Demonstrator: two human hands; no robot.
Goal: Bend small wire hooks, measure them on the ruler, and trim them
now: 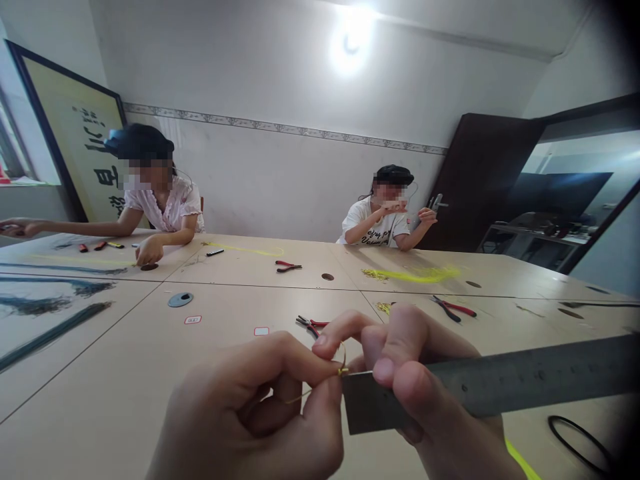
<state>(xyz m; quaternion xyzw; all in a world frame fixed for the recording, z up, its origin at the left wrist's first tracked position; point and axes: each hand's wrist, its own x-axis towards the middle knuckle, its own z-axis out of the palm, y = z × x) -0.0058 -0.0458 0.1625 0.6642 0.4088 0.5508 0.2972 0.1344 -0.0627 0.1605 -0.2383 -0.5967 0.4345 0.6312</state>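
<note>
Close in front of me, my left hand (265, 407) pinches a thin yellow cord with a small gold-coloured metal piece (343, 371) between thumb and forefinger. A loop of the cord stands up from the piece, and a strand runs back under the fingers. My right hand (425, 367) grips a steel ruler (530, 380) between thumb and fingers. The ruler's end lies right by the gold piece; whether they touch I cannot tell. Just beyond my hands lie pliers with red and black handles (311, 325), partly hidden by my right fingers.
Other pliers (454, 309) lie at right, and a third pair (289, 267) farther off. Yellow cords (425, 274) lie across the table (220, 313); dark strands (55, 333) are at left. A black loop (575, 433) rests near right. Two people sit opposite.
</note>
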